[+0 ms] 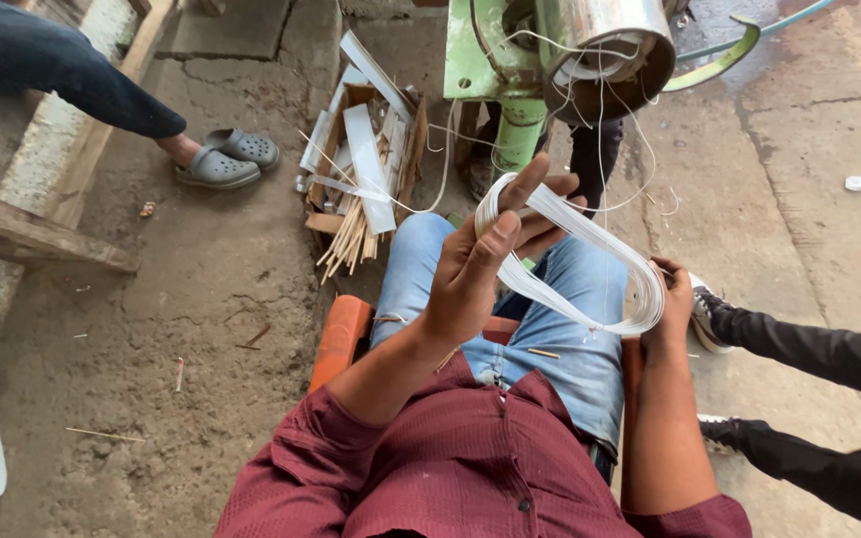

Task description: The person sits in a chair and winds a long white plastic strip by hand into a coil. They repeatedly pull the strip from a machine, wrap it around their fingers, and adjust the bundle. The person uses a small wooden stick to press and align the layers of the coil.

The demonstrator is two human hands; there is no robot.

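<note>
A loop of thin white strips [590, 261] is stretched between my two hands above my lap. My left hand [485, 259] is raised, fingers spread, with one end of the loop wound around them. My right hand [672, 304] grips the other end, lower and to the right, near my knee. I sit on an orange stool [343, 339] in blue jeans and a dark red shirt. Loose white threads trail from the loop up to a shiny metal drum [615, 45] on a green machine [495, 70].
A cardboard box [361, 164] of white strips and bamboo sticks lies on the dirt floor ahead of my knees. Another person's feet in grey clogs [226, 159] rest at the upper left by a wooden bench. Someone's dark-trousered legs [819, 349] and sneakers stand at my right.
</note>
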